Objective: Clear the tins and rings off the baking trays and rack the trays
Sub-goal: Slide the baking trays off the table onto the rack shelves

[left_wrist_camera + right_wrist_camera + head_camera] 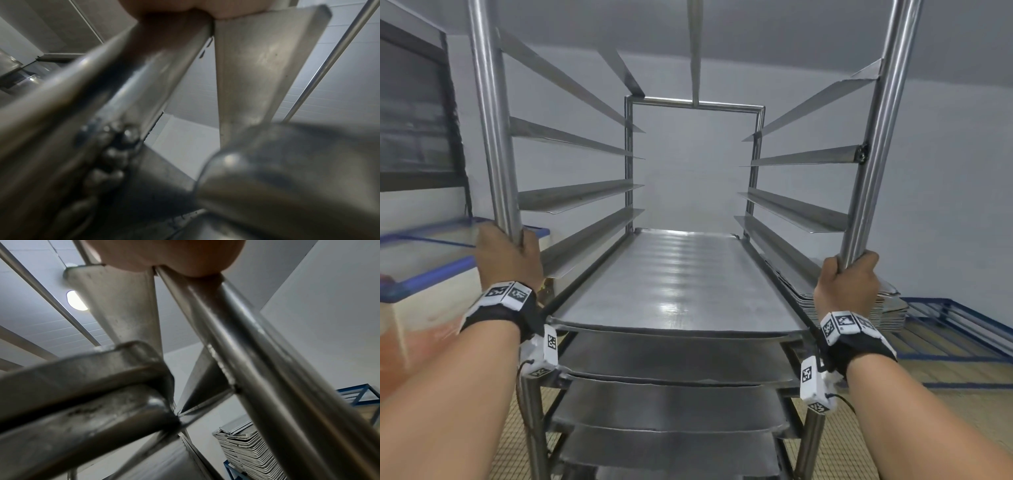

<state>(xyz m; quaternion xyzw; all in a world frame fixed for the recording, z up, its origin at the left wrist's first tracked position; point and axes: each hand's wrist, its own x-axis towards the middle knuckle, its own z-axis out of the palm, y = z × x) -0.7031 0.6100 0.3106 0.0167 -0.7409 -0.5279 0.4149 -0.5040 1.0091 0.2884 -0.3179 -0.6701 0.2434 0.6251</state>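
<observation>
A tall steel tray rack (695, 102) fills the head view. Several bare baking trays sit in its lower runners; the top one (674, 284) is flat and shiny with nothing on it. My left hand (508, 255) grips the rack's front left post (493, 137). My right hand (849, 279) grips the front right post (876, 154). In the left wrist view the left hand (205, 8) wraps the post (102, 84) at the top edge. In the right wrist view the right hand (174, 254) grips the post (257, 353). No tins or rings are in view.
A stack of spare trays (887, 308) lies on a blue wire frame (962, 329) to the right of the rack, also seen as the tray stack (246, 451). A blue-rimmed chest (431, 260) stands at the left. Upper runners hold nothing. Tiled floor below.
</observation>
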